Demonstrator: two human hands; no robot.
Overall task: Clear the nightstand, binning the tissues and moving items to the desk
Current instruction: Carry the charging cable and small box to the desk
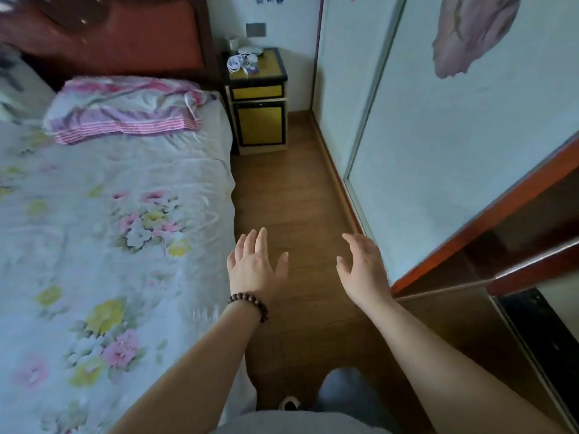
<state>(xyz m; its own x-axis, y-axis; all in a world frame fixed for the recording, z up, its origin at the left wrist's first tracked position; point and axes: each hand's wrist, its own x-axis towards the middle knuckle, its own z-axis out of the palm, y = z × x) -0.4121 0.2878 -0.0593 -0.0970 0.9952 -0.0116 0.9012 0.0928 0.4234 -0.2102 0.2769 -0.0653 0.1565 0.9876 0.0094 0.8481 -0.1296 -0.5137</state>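
Observation:
A yellow and black nightstand (269,67) stands at the far end of the aisle, beside the headboard. On its top lie crumpled white tissues (235,63), a small purple item (252,69), more white stuff (249,50) and a pale cup-like thing (233,43) at the back; details are too small to tell. My left hand (255,266), with a bead bracelet on the wrist, and my right hand (365,266) hover over the floor in the near aisle, far from the nightstand. Both hold nothing, fingers spread.
A bed (109,214) with a floral sheet and a striped pillow (125,109) fills the left. A pale wardrobe with sliding doors (438,151) lines the right, with a dark open wood-framed section (517,233) nearer me. A narrow strip of wooden floor (288,195) runs between them.

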